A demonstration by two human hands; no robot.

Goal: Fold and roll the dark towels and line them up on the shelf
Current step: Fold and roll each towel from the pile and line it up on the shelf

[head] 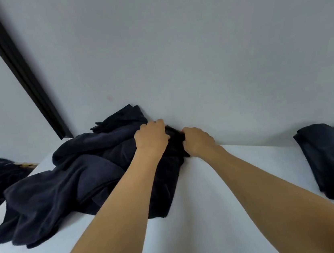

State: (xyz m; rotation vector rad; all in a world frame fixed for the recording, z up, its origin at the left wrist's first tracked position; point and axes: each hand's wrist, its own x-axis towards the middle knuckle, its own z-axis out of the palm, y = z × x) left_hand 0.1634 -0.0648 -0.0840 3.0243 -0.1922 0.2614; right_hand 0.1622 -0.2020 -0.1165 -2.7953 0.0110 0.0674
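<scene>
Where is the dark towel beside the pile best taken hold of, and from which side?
At the two corners of its far end by the wall, from the front: the towel lies as a long strip running front to back.

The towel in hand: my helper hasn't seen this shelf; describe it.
On the white shelf, find the crumpled pile of dark towels. Along its right edge a narrow towel runs to the wall. It alone is gripped at its far end by left hand and right hand.
</scene>
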